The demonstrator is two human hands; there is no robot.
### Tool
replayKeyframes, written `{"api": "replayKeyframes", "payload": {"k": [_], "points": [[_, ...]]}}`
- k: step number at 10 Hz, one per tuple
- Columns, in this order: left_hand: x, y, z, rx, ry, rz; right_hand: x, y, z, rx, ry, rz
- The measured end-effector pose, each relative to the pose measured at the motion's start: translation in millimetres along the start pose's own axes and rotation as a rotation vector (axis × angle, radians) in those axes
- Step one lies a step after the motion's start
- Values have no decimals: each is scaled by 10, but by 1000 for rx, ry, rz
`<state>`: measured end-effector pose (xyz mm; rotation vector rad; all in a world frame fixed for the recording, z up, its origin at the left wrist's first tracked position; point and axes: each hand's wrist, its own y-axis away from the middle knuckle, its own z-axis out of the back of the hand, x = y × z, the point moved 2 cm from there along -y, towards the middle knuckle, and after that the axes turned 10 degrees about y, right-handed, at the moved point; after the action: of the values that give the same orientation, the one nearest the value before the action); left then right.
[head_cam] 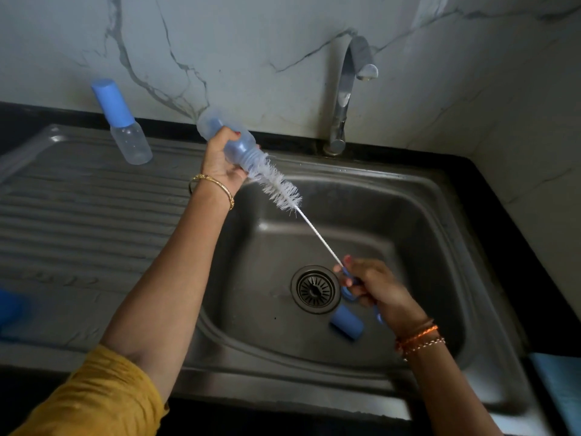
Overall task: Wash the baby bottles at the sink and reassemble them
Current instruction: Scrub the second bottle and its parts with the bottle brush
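My mustard-yellow sleeve [94,394] fills the bottom left corner, closest to my eyes, and my bare left forearm reaches up from it over a stainless steel sink [440,196]. My left hand [220,158] wears a gold bangle [212,188] and has its fingers curled around an open baby bottle [232,141], held tilted above the basin's back left corner with its neck pointing down and to the right. White bristles of a bottle brush [279,187] stick out of that neck, and the thin twisted wire stem runs down to my right hand [374,287], whose fingers pinch the blue handle just beside the round drain [315,289]. Orange and beaded threads [419,338] circle my right wrist. A blue cap [346,322] lies on its side on the basin floor, near the drain. On the ribbed draining board [78,221] to the left, a second bottle [121,122], clear with its blue cap on, stands near the wall. A curved chrome tap [345,89] rises behind the basin, with no water visible at its spout. The wall [251,42] is pale marble with dark veins, and a black countertop [518,215] frames the sink.
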<state>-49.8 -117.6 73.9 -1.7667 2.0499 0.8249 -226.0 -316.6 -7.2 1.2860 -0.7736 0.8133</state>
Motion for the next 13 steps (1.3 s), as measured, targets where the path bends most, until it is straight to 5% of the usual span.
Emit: {"api": "replayKeyframes", "payload": {"k": [2,3,4,5,7,8,9,10,11,12,13], "points": [[61,-101,132,-195,-96,72,106,79,93,-649,892,539],[153,-79,133,-196,-42,9,120,122,112,-771,867,571],[176,-45,72,-74,-7,-7,90,68,94,-103,176,33],[152,-4,13,25,16,32,72,38,103,21,112,-37],[161,-96,115,-117,-80,72,146,137,128,-742,910,531],[243,-90,174,-171,-98,31,148,209,153,-982,991,696],[271,-73,198,-77,-27,25,125,107,161,-306,309,195],[249,-41,154,16,24,55,81,54,123,90,-92,-117],[211,-58,120,-17,77,51,134,33,144,-158,177,141],[183,-102,109,-57,34,29,162,100,196,-567,692,452],[228,-90,88,-68,-12,33,153,169,222,-925,951,652]]}}
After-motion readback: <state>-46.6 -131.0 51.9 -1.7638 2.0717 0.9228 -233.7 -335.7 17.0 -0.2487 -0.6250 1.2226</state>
